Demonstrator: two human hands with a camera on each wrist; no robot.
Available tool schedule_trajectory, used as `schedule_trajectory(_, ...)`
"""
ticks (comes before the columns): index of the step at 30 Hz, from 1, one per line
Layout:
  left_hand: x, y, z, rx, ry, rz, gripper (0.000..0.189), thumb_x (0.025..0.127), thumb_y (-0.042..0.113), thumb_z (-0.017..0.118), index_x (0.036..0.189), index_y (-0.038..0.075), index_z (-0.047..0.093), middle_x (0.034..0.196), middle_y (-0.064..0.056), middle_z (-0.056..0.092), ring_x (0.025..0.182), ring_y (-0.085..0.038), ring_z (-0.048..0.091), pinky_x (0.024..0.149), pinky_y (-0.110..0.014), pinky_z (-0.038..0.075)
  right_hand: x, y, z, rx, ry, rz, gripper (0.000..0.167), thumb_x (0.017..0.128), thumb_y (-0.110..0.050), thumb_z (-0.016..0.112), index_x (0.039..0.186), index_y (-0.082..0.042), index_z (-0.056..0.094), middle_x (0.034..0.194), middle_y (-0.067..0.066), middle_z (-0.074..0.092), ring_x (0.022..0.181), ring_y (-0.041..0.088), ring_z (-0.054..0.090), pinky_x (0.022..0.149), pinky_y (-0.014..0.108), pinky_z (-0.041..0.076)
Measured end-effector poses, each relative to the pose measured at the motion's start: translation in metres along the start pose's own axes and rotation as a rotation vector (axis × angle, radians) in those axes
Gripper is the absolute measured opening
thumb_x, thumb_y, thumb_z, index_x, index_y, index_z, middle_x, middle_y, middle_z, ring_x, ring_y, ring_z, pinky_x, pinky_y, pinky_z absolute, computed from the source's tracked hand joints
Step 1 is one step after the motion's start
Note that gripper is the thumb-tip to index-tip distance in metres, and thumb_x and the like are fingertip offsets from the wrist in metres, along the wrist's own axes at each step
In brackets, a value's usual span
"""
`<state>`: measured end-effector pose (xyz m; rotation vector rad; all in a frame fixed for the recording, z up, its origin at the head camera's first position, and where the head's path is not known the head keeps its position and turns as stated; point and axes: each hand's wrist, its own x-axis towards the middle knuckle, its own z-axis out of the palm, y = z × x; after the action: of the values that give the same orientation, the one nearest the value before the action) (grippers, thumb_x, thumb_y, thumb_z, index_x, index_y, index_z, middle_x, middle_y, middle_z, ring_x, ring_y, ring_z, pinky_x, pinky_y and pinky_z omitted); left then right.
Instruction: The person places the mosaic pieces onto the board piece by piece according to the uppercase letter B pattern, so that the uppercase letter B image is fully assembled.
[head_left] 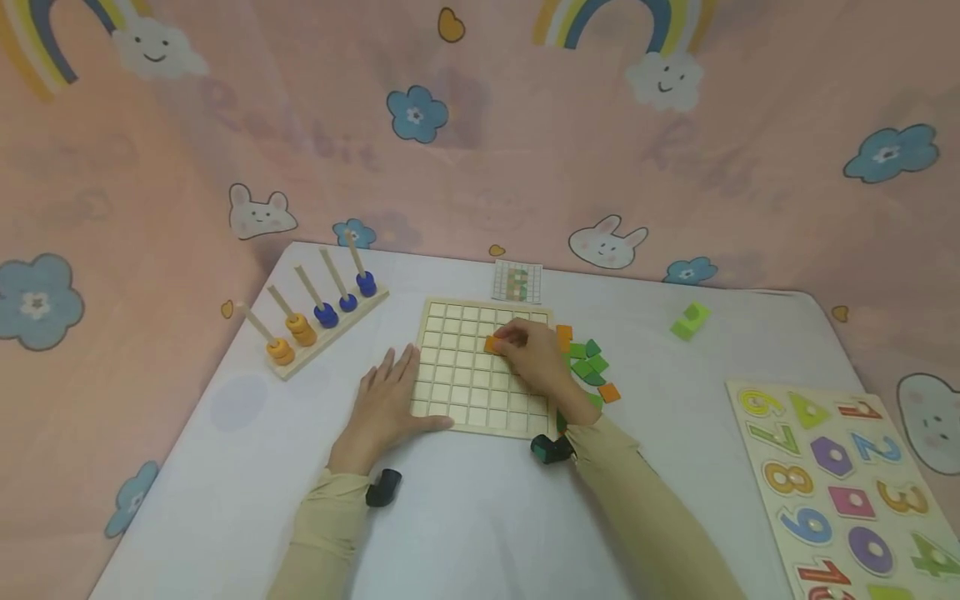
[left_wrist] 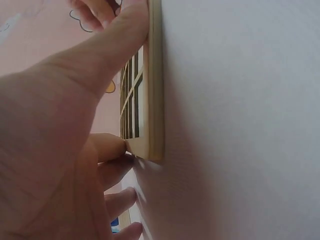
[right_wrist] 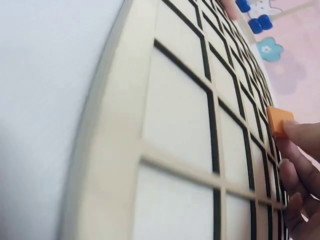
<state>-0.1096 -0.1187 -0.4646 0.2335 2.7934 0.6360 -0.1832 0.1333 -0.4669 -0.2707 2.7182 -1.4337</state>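
A wooden grid board [head_left: 472,377] with raised square cells lies flat on the table. Over its upper middle, my right hand [head_left: 534,354] pinches an orange square tile [head_left: 491,344] between thumb and fingers. The right wrist view shows that tile [right_wrist: 280,121] tilted at the cells, though I cannot tell whether it touches them. My left hand [head_left: 386,408] rests at the board's left side, fingers spread and thumb along the front edge. In the left wrist view the fingertips meet the board's corner [left_wrist: 150,147]. Green tiles [head_left: 588,364] and orange tiles [head_left: 609,392] lie right of the board.
A printed pattern card [head_left: 517,282] lies behind the board. To the left stands a peg rack [head_left: 330,337] with blue and orange rings. Light green blocks [head_left: 690,321] sit at the back right, and a number and shape puzzle board [head_left: 843,492] at the front right.
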Motion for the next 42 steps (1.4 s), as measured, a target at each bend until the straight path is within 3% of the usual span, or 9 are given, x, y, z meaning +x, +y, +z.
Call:
schedule_trajectory(6, 0.0, -0.002, 0.0, 0.003, -0.001, -0.007, 0.128, 0.082, 0.063, 0.084, 0.17, 0.004, 0.013, 0.179, -0.013, 0.011, 0.167, -0.039, 0.005, 0.134, -0.062, 0.012, 0.017, -0.009, 0.012, 0.019, 0.005, 0.03, 0.013, 0.1, -0.01, 0.073, 0.11, -0.001, 0.075, 0.106, 0.015, 0.075, 0.094, 0.025, 0.067, 0.084, 0.031, 0.055)
schedule_trajectory(15, 0.001, -0.005, 0.002, 0.006, 0.003, -0.002, 0.128, 0.082, 0.064, 0.083, 0.17, 0.004, 0.013, 0.179, -0.013, 0.011, 0.167, -0.039, 0.005, 0.134, -0.062, 0.013, 0.036, -0.016, 0.028, 0.1, 0.098, 0.122, 0.01, 0.098, -0.01, 0.077, 0.103, -0.002, 0.077, 0.1, 0.014, 0.075, 0.09, 0.021, 0.066, 0.078, 0.025, 0.051)
schedule_trajectory(23, 0.001, -0.004, 0.002, 0.005, 0.008, -0.001, 0.127, 0.082, 0.065, 0.083, 0.17, 0.004, 0.014, 0.179, -0.013, 0.012, 0.167, -0.039, 0.006, 0.134, -0.062, 0.013, 0.04, -0.018, 0.037, -0.016, 0.097, 0.122, 0.011, 0.099, -0.016, 0.077, 0.101, -0.006, 0.079, 0.096, 0.01, 0.072, 0.084, 0.02, 0.058, 0.075, 0.029, 0.045)
schedule_trajectory(29, 0.002, -0.003, 0.002, -0.003, 0.004, 0.003, 0.127, 0.082, 0.065, 0.083, 0.17, 0.004, 0.013, 0.179, -0.013, 0.011, 0.167, -0.039, 0.005, 0.134, -0.062, 0.012, 0.041, -0.017, 0.036, -0.06, 0.087, 0.132, 0.011, 0.099, -0.017, 0.077, 0.102, -0.007, 0.081, 0.105, 0.01, 0.074, 0.092, 0.023, 0.061, 0.081, 0.033, 0.048)
schedule_trajectory(33, 0.002, -0.002, 0.002, -0.004, -0.009, -0.011, 0.128, 0.082, 0.065, 0.083, 0.17, 0.005, 0.012, 0.179, -0.012, 0.01, 0.167, -0.038, 0.003, 0.135, -0.061, 0.011, 0.039, -0.015, 0.032, -0.036, 0.048, 0.091, 0.013, 0.1, -0.013, 0.074, 0.106, -0.004, 0.08, 0.109, 0.014, 0.072, 0.096, 0.026, 0.06, 0.086, 0.038, 0.051)
schedule_trajectory(35, 0.001, -0.002, 0.002, 0.0, -0.006, -0.013, 0.128, 0.082, 0.064, 0.083, 0.17, 0.004, 0.013, 0.179, -0.014, 0.012, 0.167, -0.039, 0.006, 0.134, -0.062, 0.012, 0.037, -0.011, 0.029, -0.017, 0.025, 0.065, 0.015, 0.099, -0.011, 0.073, 0.11, -0.002, 0.079, 0.113, 0.016, 0.071, 0.105, 0.029, 0.06, 0.096, 0.043, 0.051)
schedule_trajectory(40, 0.0, -0.003, 0.002, -0.006, -0.005, -0.008, 0.128, 0.082, 0.064, 0.083, 0.17, 0.004, 0.013, 0.179, -0.014, 0.012, 0.167, -0.04, 0.006, 0.134, -0.062, 0.012, 0.03, 0.003, 0.011, -0.019, -0.026, -0.004, 0.024, 0.096, -0.007, 0.072, 0.119, 0.001, 0.076, 0.126, 0.023, 0.066, 0.125, 0.039, 0.052, 0.113, 0.055, 0.043)
schedule_trajectory(42, 0.001, -0.003, 0.003, -0.01, -0.007, -0.013, 0.128, 0.082, 0.064, 0.083, 0.17, 0.005, 0.012, 0.179, -0.013, 0.011, 0.167, -0.038, 0.004, 0.135, -0.06, 0.011, 0.027, 0.01, 0.001, -0.036, -0.045, -0.018, 0.028, 0.095, -0.006, 0.071, 0.122, 0.001, 0.075, 0.131, 0.025, 0.062, 0.125, 0.041, 0.048, 0.111, 0.057, 0.042)
